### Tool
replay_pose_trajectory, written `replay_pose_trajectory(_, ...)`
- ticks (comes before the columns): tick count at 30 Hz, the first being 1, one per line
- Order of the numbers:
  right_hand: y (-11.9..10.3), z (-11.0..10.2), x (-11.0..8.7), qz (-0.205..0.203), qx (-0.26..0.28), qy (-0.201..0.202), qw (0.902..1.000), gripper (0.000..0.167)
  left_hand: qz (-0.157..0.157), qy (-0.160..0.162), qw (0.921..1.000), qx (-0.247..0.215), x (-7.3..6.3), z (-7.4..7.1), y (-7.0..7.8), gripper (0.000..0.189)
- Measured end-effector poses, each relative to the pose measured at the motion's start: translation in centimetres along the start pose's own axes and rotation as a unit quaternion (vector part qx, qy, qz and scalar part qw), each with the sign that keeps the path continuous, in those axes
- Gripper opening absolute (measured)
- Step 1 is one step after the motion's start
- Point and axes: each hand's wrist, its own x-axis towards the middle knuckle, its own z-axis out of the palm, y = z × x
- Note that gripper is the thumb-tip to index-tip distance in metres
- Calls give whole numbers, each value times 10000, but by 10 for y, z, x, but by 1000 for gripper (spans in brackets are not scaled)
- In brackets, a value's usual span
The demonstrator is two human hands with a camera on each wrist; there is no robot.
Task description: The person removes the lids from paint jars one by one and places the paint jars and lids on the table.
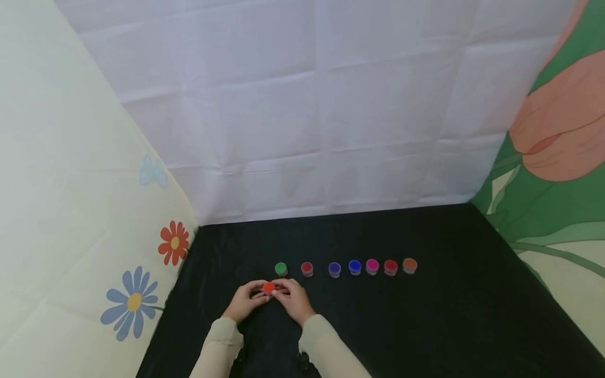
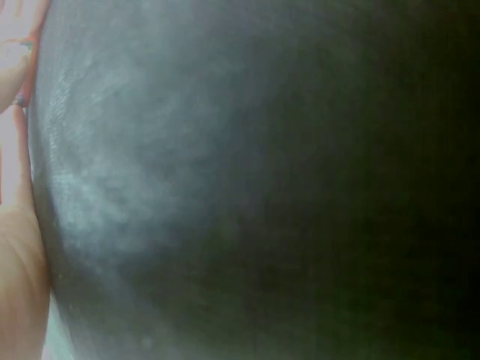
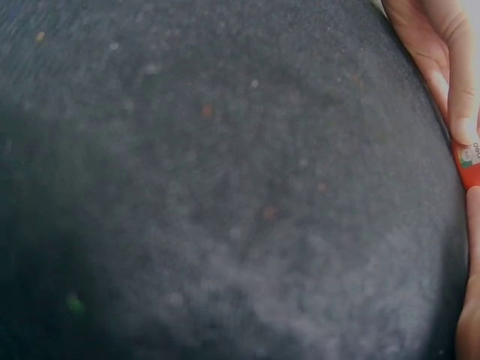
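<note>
Across the black counter (image 1: 425, 325) runs a row of pots (image 1: 355, 267) — nearer, at left, the left hand (image 1: 243, 301) and right hand (image 1: 294, 301) both pinch an orange-red pot (image 1: 269, 287).

No text surely readable; label (image 3: 470, 154) on orange-red pot (image 3: 472, 176): few dark letters, sideways, too small.

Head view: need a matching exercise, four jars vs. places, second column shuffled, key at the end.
Jars
1. green-topped jar
2. pink-topped jar
3. brown-orange-topped jar
4. red-orange-topped jar

Places
A. right end of the row, as pictured
B. held by left hand and right hand
C. left end of the row, as pictured
D. between a blue-topped jar and a red-topped jar

Pairs: 1-C, 2-D, 3-A, 4-B
</note>
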Motion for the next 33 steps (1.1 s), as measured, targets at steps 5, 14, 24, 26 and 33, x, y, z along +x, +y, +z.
replay_pose_trajectory(5,2,4,-2,139,0,-1,9999,33,3,-11,10000,82,-2,0,-5,42)
replay_pose_trajectory(14,1,6,-2,307,122,84,9994,20,63,-46,9999,81,-3,0,-6,42)
replay_pose_trajectory(24,2,0,-2,-132,-162,29,9998,30,-18,-62,10000,-38,-1,1,-4,42)
replay_pose_trajectory(26,2,0,-1,-72,-106,-6,9999,31,-10,-50,10000,-64,0,0,-2,42)
replay_pose_trajectory(33,2,2,2,38,35,72,10000,25,15,-52,10000,-61,0,1,1,40)
